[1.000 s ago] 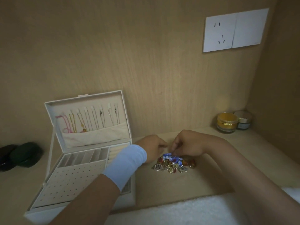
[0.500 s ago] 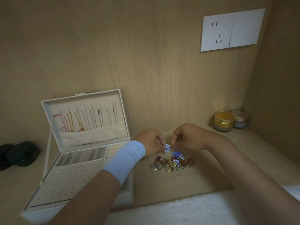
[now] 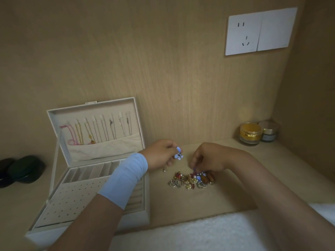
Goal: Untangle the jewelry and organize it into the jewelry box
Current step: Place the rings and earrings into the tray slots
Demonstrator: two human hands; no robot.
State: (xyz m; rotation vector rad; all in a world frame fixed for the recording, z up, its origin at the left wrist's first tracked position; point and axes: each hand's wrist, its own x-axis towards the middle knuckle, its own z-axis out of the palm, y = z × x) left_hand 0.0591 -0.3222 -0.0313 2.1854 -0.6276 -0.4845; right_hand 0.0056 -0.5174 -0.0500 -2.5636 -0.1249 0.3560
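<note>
A white jewelry box (image 3: 54,200) stands open at the left, with several necklaces (image 3: 101,131) hanging in its upright lid and a perforated earring panel in front. A pile of mixed jewelry (image 3: 192,181) lies on the wooden shelf right of the box. My left hand (image 3: 161,156), with a light blue band on the wrist, pinches a blue flower earring (image 3: 179,155) above the shelf. My right hand (image 3: 208,160) reaches down with its fingertips pinching a second blue piece (image 3: 198,175) at the top of the pile. A tiny loose bit (image 3: 164,170) lies under my left hand.
Two cosmetic jars, a gold one (image 3: 251,133) and a darker one (image 3: 268,130), stand in the back right corner. Dark rounded cases (image 3: 21,169) lie at the far left. A white towel (image 3: 190,232) covers the front edge. A wall socket (image 3: 259,30) is above.
My left hand has lifted the blue flower earring away from the pile, up and to the left. My right hand has dropped back onto the pile.
</note>
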